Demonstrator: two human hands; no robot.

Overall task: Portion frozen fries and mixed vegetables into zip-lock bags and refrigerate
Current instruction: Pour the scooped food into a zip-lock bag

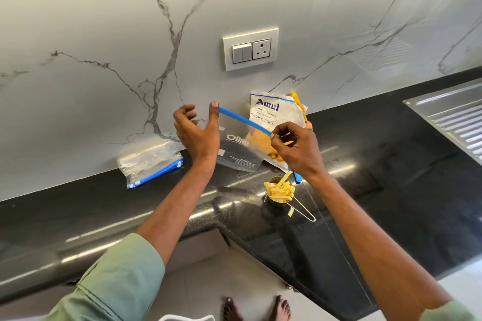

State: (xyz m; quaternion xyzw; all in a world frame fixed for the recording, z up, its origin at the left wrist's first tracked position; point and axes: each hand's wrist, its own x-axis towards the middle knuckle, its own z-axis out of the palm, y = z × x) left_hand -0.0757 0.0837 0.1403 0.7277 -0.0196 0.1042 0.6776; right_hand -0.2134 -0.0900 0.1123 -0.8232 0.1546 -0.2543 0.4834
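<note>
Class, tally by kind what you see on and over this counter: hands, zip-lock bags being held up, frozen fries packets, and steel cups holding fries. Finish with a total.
Hands: 2 (left hand, right hand)
Held zip-lock bag: 1
Amul French fries packet: 1
Steel cup of fries: 1
Total: 5

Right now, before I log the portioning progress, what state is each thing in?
zip-lock bag: empty, held up
left hand: thumb touches its blue strip
right hand: pinches the strip
steel cup: upright, full of fries
Amul packet: leaning against the wall
spare bags: stacked flat, empty
</note>
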